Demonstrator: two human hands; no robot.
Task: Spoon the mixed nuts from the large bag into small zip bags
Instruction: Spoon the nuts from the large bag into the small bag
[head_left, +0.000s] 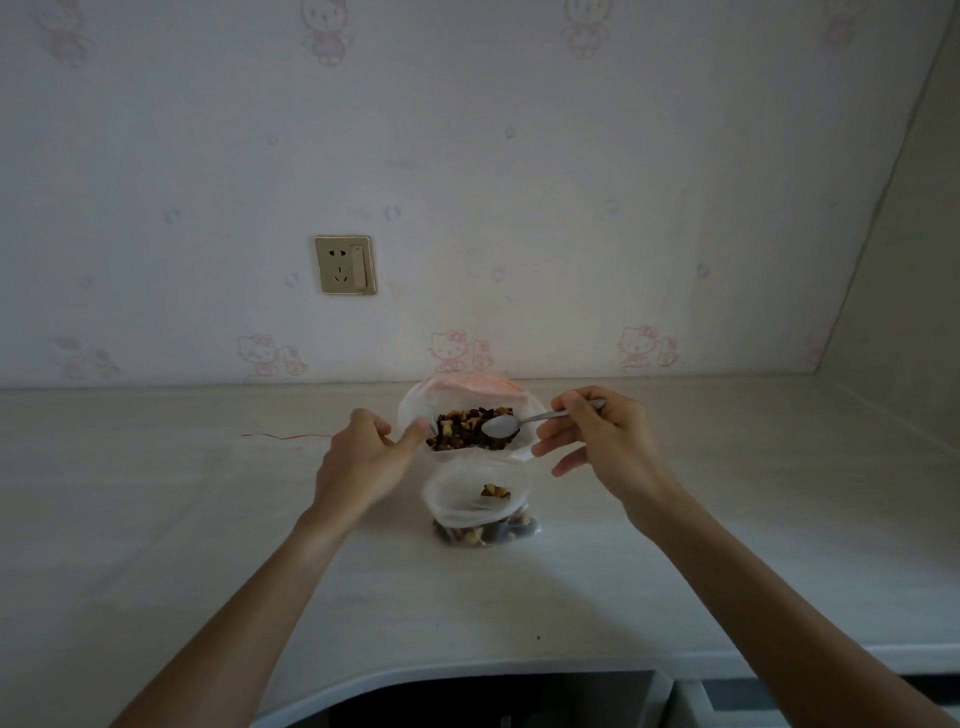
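We hold the spoon (524, 421) in our right hand (597, 441), the fingers pinched on the handle near its end. Its long axis runs almost level, from the hand on the right to the bowl on the left. The bowl looks empty and sits at the mouth of the large bag (470, 421), just above the nuts (462, 428).

Our left hand (363, 457) grips the left rim of the large bag, thumb and fingers closed on the plastic, and it keeps the mouth open.

The small bag (478, 512) stands on the desk (208, 519) directly in front of the large bag, nearer to us, and it seems to touch it. Its mouth is open and some nuts already lie at its bottom.

So, as we judge it, the coming move is short: dip the bowl down into the nuts, then draw it toward us to the small bag. The right hand is the nearer one for this.
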